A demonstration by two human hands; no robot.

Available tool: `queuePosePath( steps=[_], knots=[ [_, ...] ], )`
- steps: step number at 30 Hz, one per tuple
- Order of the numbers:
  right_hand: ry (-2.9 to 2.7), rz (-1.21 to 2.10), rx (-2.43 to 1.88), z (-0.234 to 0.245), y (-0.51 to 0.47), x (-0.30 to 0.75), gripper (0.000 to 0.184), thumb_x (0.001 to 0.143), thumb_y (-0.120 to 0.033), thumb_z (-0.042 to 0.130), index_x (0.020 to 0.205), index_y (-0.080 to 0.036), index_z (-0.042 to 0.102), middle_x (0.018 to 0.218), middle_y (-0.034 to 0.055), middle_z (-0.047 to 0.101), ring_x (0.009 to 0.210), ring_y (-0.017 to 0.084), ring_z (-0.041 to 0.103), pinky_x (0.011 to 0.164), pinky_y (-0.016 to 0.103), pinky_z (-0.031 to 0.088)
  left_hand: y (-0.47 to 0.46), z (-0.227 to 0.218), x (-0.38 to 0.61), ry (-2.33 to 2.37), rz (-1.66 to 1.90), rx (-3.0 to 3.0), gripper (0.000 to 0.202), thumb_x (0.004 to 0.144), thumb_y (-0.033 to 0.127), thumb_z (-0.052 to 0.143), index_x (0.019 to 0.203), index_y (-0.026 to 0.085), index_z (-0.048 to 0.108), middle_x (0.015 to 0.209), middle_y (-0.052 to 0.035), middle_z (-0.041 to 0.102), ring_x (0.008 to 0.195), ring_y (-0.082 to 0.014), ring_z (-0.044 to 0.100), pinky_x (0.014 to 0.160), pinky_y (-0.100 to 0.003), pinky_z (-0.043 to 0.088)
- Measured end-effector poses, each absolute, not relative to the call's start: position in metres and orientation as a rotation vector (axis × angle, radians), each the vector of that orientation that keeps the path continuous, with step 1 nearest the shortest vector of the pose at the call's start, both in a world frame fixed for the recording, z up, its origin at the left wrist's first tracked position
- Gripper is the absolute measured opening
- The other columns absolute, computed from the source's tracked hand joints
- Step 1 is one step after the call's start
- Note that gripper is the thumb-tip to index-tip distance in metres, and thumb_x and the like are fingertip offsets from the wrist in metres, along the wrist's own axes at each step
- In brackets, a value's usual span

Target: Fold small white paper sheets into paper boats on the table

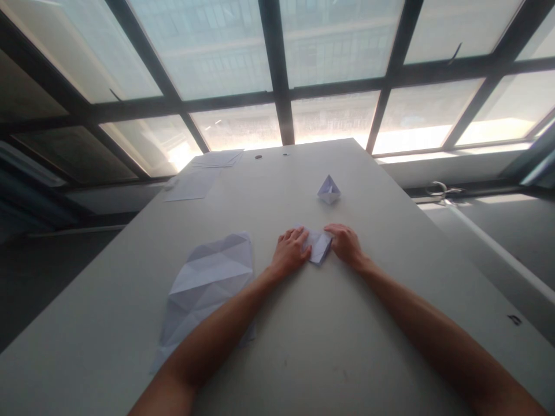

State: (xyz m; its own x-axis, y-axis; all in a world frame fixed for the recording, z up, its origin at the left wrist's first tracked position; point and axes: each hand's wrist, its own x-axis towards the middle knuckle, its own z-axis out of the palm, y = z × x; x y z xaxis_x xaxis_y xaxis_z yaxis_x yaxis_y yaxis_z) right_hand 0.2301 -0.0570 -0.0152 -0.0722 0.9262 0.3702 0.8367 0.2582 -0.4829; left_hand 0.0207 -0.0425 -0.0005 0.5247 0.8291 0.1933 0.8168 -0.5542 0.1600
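A small folded white paper (319, 247) lies flat on the pale table (303, 346), between my two hands. My left hand (290, 249) rests on its left side with curled fingers pressing the paper down. My right hand (346, 241) presses its right edge, fingers bent over it. A finished folded paper boat (329, 189) stands farther back, apart from both hands.
A large creased sheet of paper (208, 283) lies at the left beside my left forearm. Several flat sheets (203, 173) lie at the far left corner. Two small round objects (259, 156) sit near the far edge. Large windows stand beyond the table.
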Motion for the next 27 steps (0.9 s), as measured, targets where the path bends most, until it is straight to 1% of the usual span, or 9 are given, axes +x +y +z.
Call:
queuePosePath(
  steps=[3, 5, 7, 9, 12, 15, 18, 25, 27],
  knots=[
    [-1.822, 0.2, -1.508, -0.015, -0.058, 0.227, 0.049, 0.083, -0.005, 0.04, 0.121, -0.018, 0.069, 0.121, 0.0088, 0.07, 0.114, 0.021, 0.062, 0.103, 0.036, 0.045, -0.046, 0.003, 0.021, 1.447, 0.353, 2.691, 0.048, 0.091, 0.047, 0.055, 0.138, 0.034, 0.052, 0.145, -0.0059, 0.048, 0.132, -0.0288, 0.042, 0.109, -0.045, 0.034],
    [-1.927, 0.239, -1.416, -0.015, -0.06, 0.22, 0.048, 0.087, -0.011, 0.042, 0.129, -0.019, 0.064, 0.13, 0.0086, 0.065, 0.123, 0.021, 0.057, 0.108, 0.038, 0.041, -0.047, 0.002, 0.022, 1.406, 0.33, 2.699, 0.05, 0.092, 0.049, 0.053, 0.14, 0.036, 0.05, 0.147, -0.0052, 0.046, 0.135, -0.0282, 0.038, 0.113, -0.045, 0.029],
    [-2.105, 0.27, -1.386, -0.017, -0.063, 0.212, 0.051, 0.09, -0.017, 0.042, 0.14, -0.018, 0.054, 0.142, 0.01, 0.055, 0.134, 0.023, 0.047, 0.114, 0.041, 0.034, -0.046, -0.001, 0.022, 1.353, 0.301, 2.714, 0.053, 0.094, 0.049, 0.049, 0.144, 0.034, 0.044, 0.153, -0.0048, 0.04, 0.142, -0.0274, 0.031, 0.117, -0.046, 0.023],
    [-2.258, 0.284, -1.432, -0.02, -0.065, 0.206, 0.057, 0.093, -0.02, 0.039, 0.149, -0.015, 0.041, 0.152, 0.0117, 0.042, 0.143, 0.024, 0.035, 0.118, 0.045, 0.026, -0.044, -0.006, 0.022, 1.31, 0.274, 2.721, 0.056, 0.096, 0.048, 0.044, 0.149, 0.031, 0.038, 0.158, -0.0046, 0.033, 0.147, -0.0267, 0.022, 0.119, -0.048, 0.016],
    [-2.339, 0.277, -1.566, -0.023, -0.065, 0.205, 0.059, 0.097, -0.029, 0.034, 0.154, -0.012, 0.029, 0.158, 0.0129, 0.029, 0.147, 0.026, 0.024, 0.12, 0.053, 0.016, -0.042, -0.011, 0.021, 1.286, 0.27, 2.713, 0.057, 0.098, 0.047, 0.04, 0.153, 0.031, 0.032, 0.16, -0.0037, 0.029, 0.149, -0.0264, 0.018, 0.12, -0.051, 0.013],
    [-2.343, 0.262, -1.661, -0.025, -0.065, 0.208, 0.061, 0.1, -0.04, 0.03, 0.154, -0.013, 0.027, 0.16, 0.0133, 0.022, 0.149, 0.028, 0.016, 0.118, 0.06, 0.01, -0.04, -0.012, 0.021, 1.298, 0.285, 2.698, 0.057, 0.099, 0.049, 0.038, 0.152, 0.031, 0.033, 0.16, -0.0041, 0.03, 0.149, -0.0269, 0.021, 0.12, -0.051, 0.015],
    [-2.335, 0.253, -1.704, -0.027, -0.064, 0.211, 0.062, 0.1, -0.044, 0.027, 0.155, -0.014, 0.026, 0.161, 0.0138, 0.019, 0.15, 0.029, 0.012, 0.117, 0.062, 0.006, -0.04, -0.012, 0.021, 1.348, 0.273, 2.68, 0.058, 0.099, 0.05, 0.038, 0.151, 0.027, 0.036, 0.16, -0.0063, 0.029, 0.149, -0.0271, 0.021, 0.12, -0.051, 0.014],
    [-2.339, 0.233, -1.676, -0.029, -0.064, 0.211, 0.062, 0.101, -0.046, 0.027, 0.155, -0.015, 0.026, 0.161, 0.0145, 0.021, 0.15, 0.028, 0.014, 0.118, 0.06, 0.006, -0.038, -0.019, 0.022, 1.555, 0.296, 2.606, 0.068, 0.097, 0.051, 0.039, 0.153, 0.012, 0.03, 0.159, -0.0173, 0.026, 0.149, -0.0296, 0.019, 0.12, -0.052, 0.013],
    [-2.356, 0.237, -1.651, -0.026, -0.065, 0.212, 0.061, 0.101, -0.045, 0.027, 0.154, -0.015, 0.027, 0.161, 0.0139, 0.02, 0.15, 0.028, 0.015, 0.117, 0.061, 0.007, -0.038, -0.019, 0.021, 1.556, 0.293, 2.607, 0.07, 0.097, 0.052, 0.039, 0.152, 0.01, 0.03, 0.159, -0.0188, 0.026, 0.149, -0.0301, 0.019, 0.12, -0.052, 0.013]
  ],
)
